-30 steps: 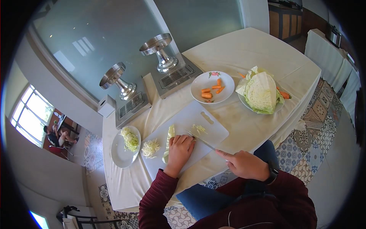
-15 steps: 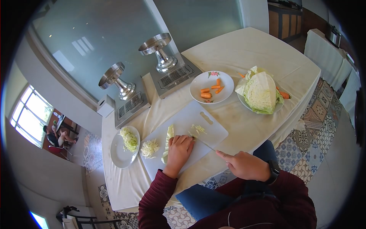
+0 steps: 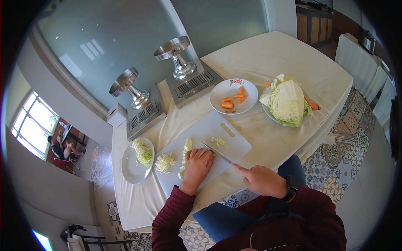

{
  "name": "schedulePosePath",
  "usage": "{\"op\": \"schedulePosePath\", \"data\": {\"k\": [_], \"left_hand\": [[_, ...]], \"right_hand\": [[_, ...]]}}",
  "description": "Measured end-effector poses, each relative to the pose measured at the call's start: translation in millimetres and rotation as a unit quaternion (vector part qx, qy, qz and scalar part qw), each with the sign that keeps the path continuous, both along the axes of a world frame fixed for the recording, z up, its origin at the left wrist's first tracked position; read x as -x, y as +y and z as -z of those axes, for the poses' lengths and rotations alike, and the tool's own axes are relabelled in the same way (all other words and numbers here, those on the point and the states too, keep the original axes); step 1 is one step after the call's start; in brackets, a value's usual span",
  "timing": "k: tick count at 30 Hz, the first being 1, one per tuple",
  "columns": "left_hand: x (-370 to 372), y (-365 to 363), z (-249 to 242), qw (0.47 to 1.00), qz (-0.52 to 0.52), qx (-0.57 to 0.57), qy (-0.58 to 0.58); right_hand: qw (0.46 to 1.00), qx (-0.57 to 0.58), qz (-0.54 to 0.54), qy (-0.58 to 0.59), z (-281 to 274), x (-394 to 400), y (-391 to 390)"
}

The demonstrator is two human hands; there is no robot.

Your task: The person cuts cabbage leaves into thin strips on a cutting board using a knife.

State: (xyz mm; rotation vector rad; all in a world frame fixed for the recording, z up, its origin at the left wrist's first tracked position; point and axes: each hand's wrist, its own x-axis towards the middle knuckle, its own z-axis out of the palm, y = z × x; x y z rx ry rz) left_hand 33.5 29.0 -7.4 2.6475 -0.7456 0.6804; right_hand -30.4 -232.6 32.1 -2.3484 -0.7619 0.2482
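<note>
My right hand grips a knife, its index finger stretched along the back; the blade lies over the white cutting board, its tip pointing up and left. My left hand rests on the board beside the blade, fingers curled together over something mostly hidden beneath them. Left of it lies a pale cabbage wedge. Shredded cabbage is heaped at the board's left part, and a few shreds lie beyond the blade. More shreds sit on a white plate.
A flowered bowl holds several carrot pieces. A large cabbage sits on a plate with carrots around it. Two metal stands are at the back of the cloth-covered table. A person sits far left.
My right hand has moved slightly left and up with the knife. More of the blade shows beyond my left fingers. My left hand has stayed almost still.
</note>
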Motion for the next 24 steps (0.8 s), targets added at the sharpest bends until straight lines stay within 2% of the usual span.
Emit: {"op": "schedulePosePath", "data": {"k": [19,24], "left_hand": [[0.4,-0.7,-0.2,1.0,-0.001,0.009,0.009],[-0.4,0.1,0.6,1.0,0.006,0.008,0.01]], "right_hand": [[0.998,-0.048,0.027,0.009,-2.2,14.7,-27.1],[0.998,-0.022,0.046,0.031,-10.6,13.1,-30.1]]}}
